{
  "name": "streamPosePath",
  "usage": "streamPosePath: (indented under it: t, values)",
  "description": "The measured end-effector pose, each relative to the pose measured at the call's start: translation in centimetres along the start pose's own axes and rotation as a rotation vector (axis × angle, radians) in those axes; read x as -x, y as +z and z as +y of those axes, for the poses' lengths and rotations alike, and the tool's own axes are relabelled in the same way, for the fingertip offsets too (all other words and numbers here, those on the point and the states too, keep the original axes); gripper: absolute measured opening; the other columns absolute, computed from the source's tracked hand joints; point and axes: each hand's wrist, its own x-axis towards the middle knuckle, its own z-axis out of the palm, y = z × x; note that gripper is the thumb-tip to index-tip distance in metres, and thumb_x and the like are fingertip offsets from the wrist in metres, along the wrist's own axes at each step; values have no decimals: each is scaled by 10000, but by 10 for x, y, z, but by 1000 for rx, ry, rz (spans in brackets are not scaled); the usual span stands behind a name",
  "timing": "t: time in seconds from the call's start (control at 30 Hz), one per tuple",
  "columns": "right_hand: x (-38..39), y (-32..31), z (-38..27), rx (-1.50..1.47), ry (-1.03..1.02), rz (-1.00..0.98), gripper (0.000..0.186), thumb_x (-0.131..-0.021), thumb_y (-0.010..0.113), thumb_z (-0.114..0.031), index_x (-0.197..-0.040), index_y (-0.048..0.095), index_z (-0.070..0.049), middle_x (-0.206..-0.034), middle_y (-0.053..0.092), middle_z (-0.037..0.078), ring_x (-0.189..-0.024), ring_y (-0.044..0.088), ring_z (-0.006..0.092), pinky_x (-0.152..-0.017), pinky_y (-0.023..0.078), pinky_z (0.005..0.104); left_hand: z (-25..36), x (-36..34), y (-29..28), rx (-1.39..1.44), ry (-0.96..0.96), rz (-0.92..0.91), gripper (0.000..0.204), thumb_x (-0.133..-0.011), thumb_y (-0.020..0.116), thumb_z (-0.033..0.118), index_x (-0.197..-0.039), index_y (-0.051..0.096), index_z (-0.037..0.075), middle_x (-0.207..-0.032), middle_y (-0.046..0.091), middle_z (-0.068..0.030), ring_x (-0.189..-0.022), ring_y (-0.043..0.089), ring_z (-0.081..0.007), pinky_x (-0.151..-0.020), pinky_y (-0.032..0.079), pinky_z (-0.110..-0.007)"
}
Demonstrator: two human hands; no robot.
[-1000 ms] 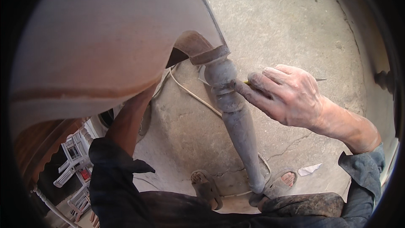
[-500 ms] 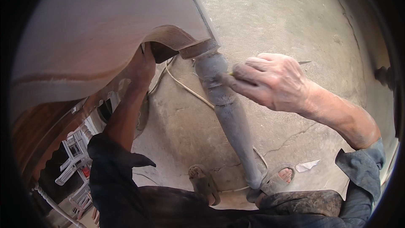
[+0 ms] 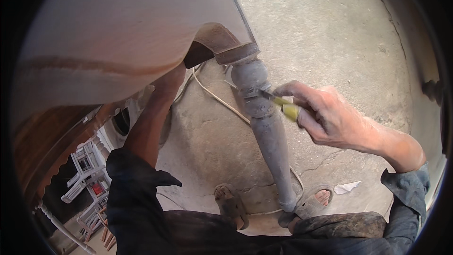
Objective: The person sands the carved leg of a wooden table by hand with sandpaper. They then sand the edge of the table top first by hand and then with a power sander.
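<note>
My right hand (image 3: 325,113) is closed around the yellow-green handle of a knife (image 3: 289,107). Its thin dark blade reaches left to the grooved neck of a grey turned wooden leg (image 3: 271,141), just below the round bulb. That leg runs from the corner of a large curved wooden piece (image 3: 127,28) down toward my feet. Of my left hand (image 3: 172,76), only the back and wrist show, under the scalloped edge of this piece; its fingers are hidden behind the wood.
A pale cable (image 3: 219,97) winds across the cracked concrete floor (image 3: 330,33) behind the leg. The leg's foot stands between my sandalled feet, with a white scrap (image 3: 347,187) to the right. Stacked pale wooden frames (image 3: 87,170) are at lower left.
The wooden piece and its leg have shifted slightly right in view. My right hand has turned and moved a little down and right, bringing the knife's handle and blade into sight.
</note>
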Motion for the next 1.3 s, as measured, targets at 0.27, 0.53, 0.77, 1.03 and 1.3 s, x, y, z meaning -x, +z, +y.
streamPosePath:
  t: [0.27, 0.53, 0.77, 1.03, 1.3]
  values:
    - [-13, -15, 24, 891, -419, 147, 513, -928, 662, -76, -1406, 647, -262, -874, 563, 29, -789, 613, 172, -679, 558, 323, -45, 1, 27, -88, 2, 88, 381, -969, 586, 134, -1293, 586, -66, -1298, 579, -324, -1262, 509, -510, -1105, 376, -552]
    - [-21, -17, 19, 1068, -441, 120, 392, -955, 647, -135, -1329, 693, -242, -918, 602, 20, -869, 623, 164, -740, 569, 302, -41, 2, 26, -68, 2, 92, 366, -953, 593, 115, -1268, 596, -71, -1282, 585, -328, -1240, 516, -513, -1087, 380, -556]
    - [-26, -10, 15, 1059, -468, 109, 317, -940, 659, -156, -1250, 720, -163, -927, 615, 21, -860, 623, 168, -709, 554, 290, -56, 11, 22, -231, 36, 72, 332, -947, 581, 103, -1232, 619, -62, -1242, 606, -328, -1199, 536, -509, -1061, 400, -559]
    - [-15, -3, 20, 556, -406, 356, 459, -921, 630, -15, -1371, 629, -102, -847, 633, 62, -696, 639, 138, -589, 582, 296, -12, 7, -7, -45, 55, 55, 194, -941, 561, 70, -1057, 696, -7, -1069, 702, -244, -1045, 638, -468, -980, 487, -517]
    - [9, -3, 39, -1400, 311, 273, 319, -1087, 514, -170, -1229, 567, 110, -946, 721, 133, -839, 748, 235, -716, 639, 338, -28, 3, 19, 47, 50, 153, 166, -928, 547, 23, -955, 706, -17, -962, 730, -215, -983, 680, -434, -937, 507, -489]
